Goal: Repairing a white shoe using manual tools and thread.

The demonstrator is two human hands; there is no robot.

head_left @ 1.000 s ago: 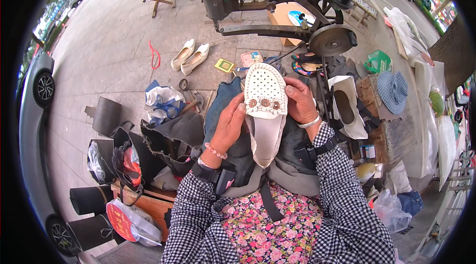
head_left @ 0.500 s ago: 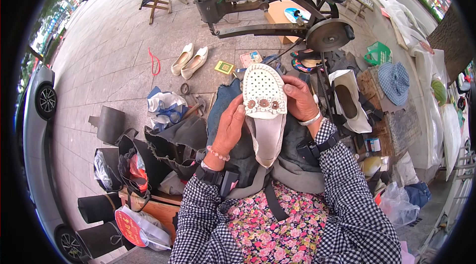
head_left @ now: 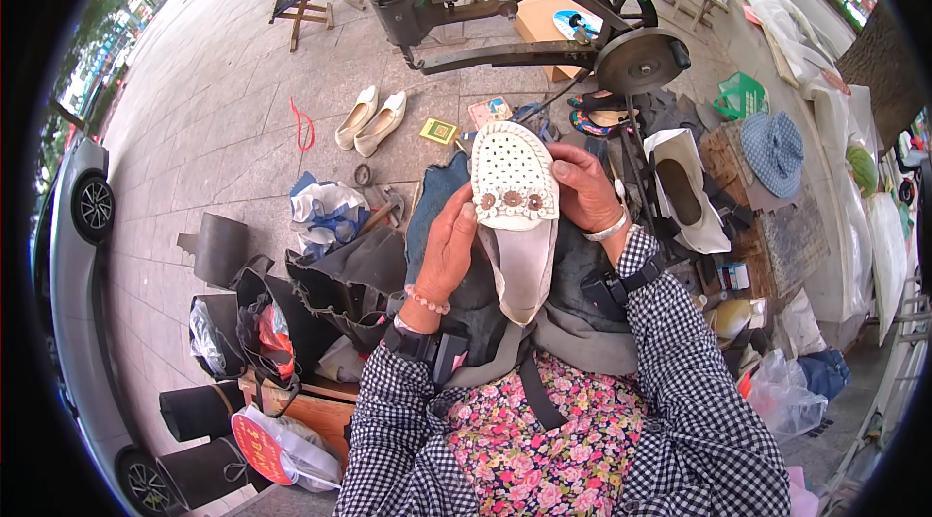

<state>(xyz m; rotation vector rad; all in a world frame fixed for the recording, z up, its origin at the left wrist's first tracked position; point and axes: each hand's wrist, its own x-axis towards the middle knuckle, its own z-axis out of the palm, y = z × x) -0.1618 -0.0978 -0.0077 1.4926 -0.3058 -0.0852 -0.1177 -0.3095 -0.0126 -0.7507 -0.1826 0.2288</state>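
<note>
A white perforated slip-on shoe (head_left: 509, 170) with brown flower trims is held up over my lap, its toe pointing away from me. Along its left side press the fingers of my left hand (head_left: 447, 245), thumb uppermost. My right hand (head_left: 586, 185) grips the other side near the toe. Both hands are closed on the shoe, and the fingers beneath it are hidden. Under it lies dark cloth over my knees, with a blue denim piece (head_left: 437, 201) beside my left hand. Farther off, a pair of cream shoes (head_left: 372, 119) stands on the paving.
A hand-cranked sewing machine (head_left: 515, 2) stands ahead. To the left are black bags (head_left: 267, 323) and a dark cylinder (head_left: 221, 250). On the right, a wooden box (head_left: 777, 235) bears a blue hat (head_left: 772, 153), near a pale shoe (head_left: 682, 192) and plastic bags (head_left: 782, 396). Folding stools (head_left: 303, 12) stand farther back.
The shoe has shifted very slightly left and tilted a little, still in both hands. The surroundings have shifted slightly in view.
</note>
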